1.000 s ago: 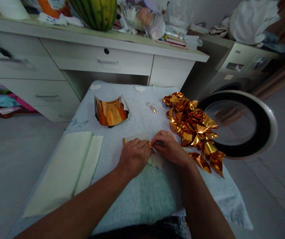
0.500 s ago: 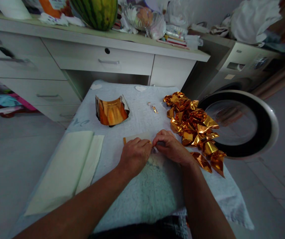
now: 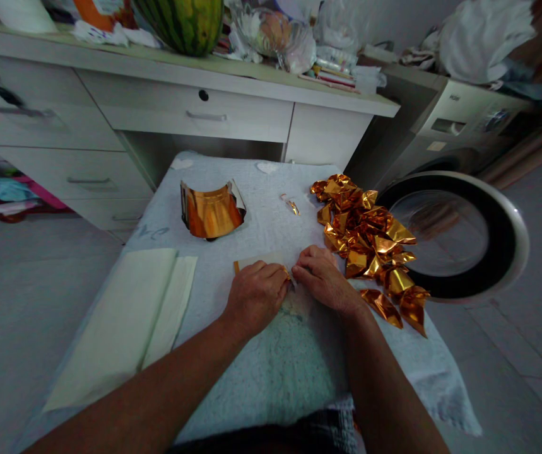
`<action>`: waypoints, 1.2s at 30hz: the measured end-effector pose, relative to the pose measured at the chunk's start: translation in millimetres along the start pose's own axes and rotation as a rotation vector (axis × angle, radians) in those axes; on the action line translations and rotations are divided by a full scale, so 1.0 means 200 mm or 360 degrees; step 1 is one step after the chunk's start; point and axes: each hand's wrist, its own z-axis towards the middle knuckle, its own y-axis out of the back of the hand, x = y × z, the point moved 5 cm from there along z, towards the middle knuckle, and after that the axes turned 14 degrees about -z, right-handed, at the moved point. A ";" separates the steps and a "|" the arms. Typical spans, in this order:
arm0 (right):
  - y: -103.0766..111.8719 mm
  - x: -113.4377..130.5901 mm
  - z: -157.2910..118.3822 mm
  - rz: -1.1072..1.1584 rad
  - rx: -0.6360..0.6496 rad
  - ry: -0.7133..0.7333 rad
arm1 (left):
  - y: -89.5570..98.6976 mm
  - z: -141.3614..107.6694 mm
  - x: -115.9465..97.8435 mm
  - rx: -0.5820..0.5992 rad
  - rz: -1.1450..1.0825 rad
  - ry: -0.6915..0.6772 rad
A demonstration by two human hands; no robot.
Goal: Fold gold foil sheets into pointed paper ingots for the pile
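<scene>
In the middle of the cloth-covered table (image 3: 271, 366), my left hand (image 3: 257, 291) is closed over a sheet of gold foil paper (image 3: 271, 258) lying pale side up, with a gold strip along its left edge. A bit of gold shows at that hand's fingertips. My right hand (image 3: 320, 277) is closed just beside it, its fingertips by the same end of the sheet; what they pinch is mostly hidden. To the right lies a heap of folded, shiny gold foil pieces (image 3: 370, 230). A curved stack of gold foil sheets (image 3: 214, 213) stands at the back left.
Folded pale paper (image 3: 114, 321) lies at the table's left. Small foil scraps (image 3: 292, 206) rest near the back. Beyond are a white drawer desk (image 3: 195, 113) bearing a watermelon (image 3: 180, 25) and glass bowl (image 3: 271, 31), and a washing machine with its round door (image 3: 450, 233) open.
My right fingers have shifted slightly and flattened down beside the left fingertips. My left hand stays almost in place on the sheet.
</scene>
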 end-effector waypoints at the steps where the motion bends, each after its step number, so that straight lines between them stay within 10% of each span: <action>1: 0.00 0.01 0.00 -0.0003 0.0002 -0.0007 | 0.00 0.00 0.00 -0.0004 -0.0008 0.0001; 36: -0.02 0.01 0.00 0.0080 -0.0039 -0.0123 | 0.00 -0.01 0.02 -0.0068 -0.0002 -0.0002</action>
